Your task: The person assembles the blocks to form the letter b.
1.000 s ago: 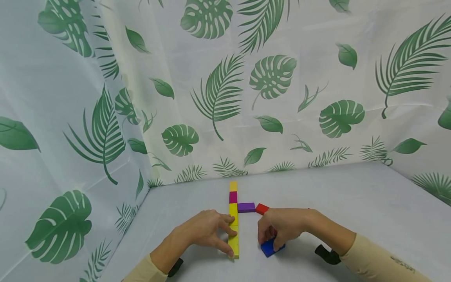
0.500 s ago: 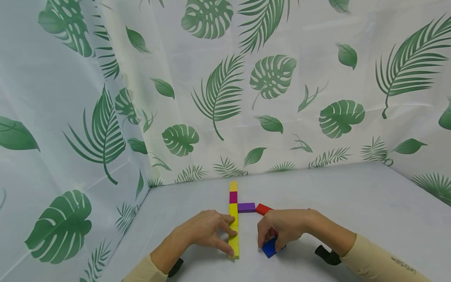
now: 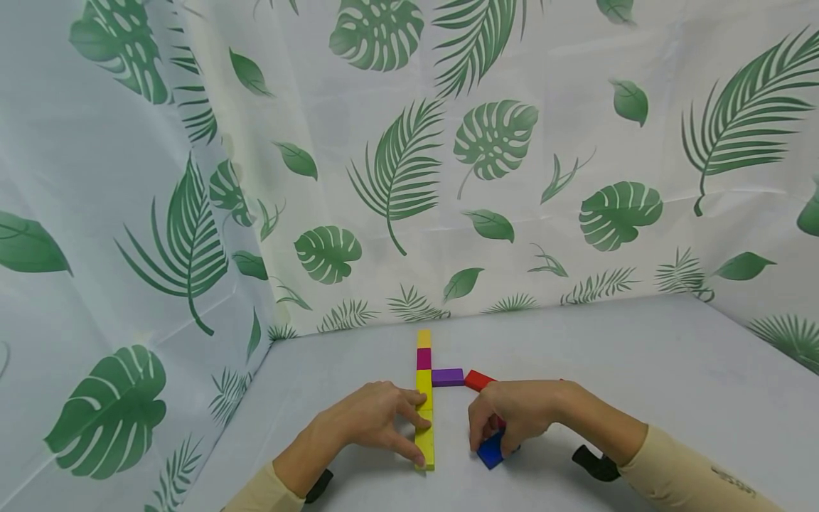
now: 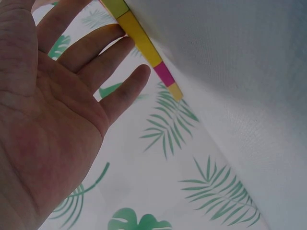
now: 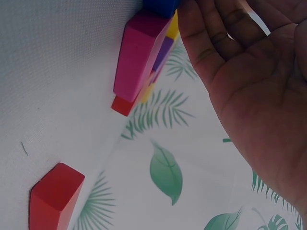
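A straight row of blocks runs away from me in the head view: two long yellow blocks, the nearer one (image 3: 424, 449) closest to me, then a magenta block (image 3: 424, 358) and a short yellow block (image 3: 424, 338). My left hand (image 3: 377, 416) rests its spread fingertips along the left side of the long yellow ones. To the right, my right hand (image 3: 521, 412) pinches a blue block (image 3: 491, 453) between thumb and fingers, low at the tabletop. Beside it in the right wrist view lies another magenta block (image 5: 136, 57), mostly hidden by my hand in the head view.
A purple block (image 3: 447, 377) juts rightward from the row, and a slanted red block (image 3: 478, 380) meets its right end. Another red block (image 5: 55, 196) lies apart in the right wrist view. A leaf-printed sheet (image 3: 557, 235) walls the grey tabletop (image 3: 627, 348).
The blue block has turned and shifted slightly right and toward me in my right hand's fingers. My left hand and the row have stayed put.
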Demonstrator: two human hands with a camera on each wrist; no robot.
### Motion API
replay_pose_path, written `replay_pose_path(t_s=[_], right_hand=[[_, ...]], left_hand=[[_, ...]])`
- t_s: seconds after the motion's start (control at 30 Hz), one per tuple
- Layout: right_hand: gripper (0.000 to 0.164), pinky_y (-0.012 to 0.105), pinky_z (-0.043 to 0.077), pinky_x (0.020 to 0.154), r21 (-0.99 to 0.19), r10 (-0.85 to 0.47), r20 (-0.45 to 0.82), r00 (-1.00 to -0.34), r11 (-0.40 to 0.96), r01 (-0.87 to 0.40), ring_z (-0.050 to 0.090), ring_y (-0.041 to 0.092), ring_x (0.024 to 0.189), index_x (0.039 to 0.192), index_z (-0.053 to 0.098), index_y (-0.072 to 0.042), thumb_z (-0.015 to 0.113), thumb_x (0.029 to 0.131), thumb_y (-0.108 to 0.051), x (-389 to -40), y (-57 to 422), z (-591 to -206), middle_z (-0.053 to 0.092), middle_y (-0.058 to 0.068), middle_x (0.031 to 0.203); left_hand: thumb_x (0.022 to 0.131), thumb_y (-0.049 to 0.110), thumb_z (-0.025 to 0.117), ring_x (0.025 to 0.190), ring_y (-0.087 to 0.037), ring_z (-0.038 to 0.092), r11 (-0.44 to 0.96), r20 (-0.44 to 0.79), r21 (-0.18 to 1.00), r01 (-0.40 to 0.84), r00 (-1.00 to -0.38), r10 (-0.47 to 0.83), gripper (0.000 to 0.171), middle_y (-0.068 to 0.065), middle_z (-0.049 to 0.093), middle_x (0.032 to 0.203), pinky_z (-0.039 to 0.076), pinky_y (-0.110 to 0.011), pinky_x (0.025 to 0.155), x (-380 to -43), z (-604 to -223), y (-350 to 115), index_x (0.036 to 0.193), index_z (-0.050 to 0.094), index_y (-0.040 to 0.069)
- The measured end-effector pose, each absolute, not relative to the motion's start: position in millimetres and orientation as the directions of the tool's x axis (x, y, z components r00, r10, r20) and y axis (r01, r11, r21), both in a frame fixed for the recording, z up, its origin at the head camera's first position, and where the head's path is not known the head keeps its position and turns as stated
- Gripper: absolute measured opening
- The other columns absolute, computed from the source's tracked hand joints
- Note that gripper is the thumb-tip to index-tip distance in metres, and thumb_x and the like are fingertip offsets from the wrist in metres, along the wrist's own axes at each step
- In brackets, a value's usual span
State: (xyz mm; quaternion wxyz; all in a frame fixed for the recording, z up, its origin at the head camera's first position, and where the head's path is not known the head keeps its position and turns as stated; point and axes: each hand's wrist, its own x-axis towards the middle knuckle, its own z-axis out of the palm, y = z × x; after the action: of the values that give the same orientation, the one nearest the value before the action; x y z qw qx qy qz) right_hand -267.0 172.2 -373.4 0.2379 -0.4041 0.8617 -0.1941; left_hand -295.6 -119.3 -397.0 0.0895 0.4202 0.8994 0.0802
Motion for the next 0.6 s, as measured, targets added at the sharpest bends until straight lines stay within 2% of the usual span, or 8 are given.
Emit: replay_pose_path(t_s=[0.6], right_hand=[[0.035,0.021,0.054,0.086,-0.534,-0.794,-0.251,-0.553,0.59,-0.605,0.062,-0.001,0.092,0.104,0.081,-0.033,0.086,0.084,-0.005,-269.5,174.0,-374.5,0.069,-0.021,0.098]], left_hand=[[0.075,0.075,0.077,0.141,-0.011,0.055,0.636,-0.099,0.224,0.739,-0.632,0.769,0.056,0.01,0.061,0.148,0.047,-0.052,0.113,-298.1,-399.2,-119.1,0.122,0.075,0.045]])
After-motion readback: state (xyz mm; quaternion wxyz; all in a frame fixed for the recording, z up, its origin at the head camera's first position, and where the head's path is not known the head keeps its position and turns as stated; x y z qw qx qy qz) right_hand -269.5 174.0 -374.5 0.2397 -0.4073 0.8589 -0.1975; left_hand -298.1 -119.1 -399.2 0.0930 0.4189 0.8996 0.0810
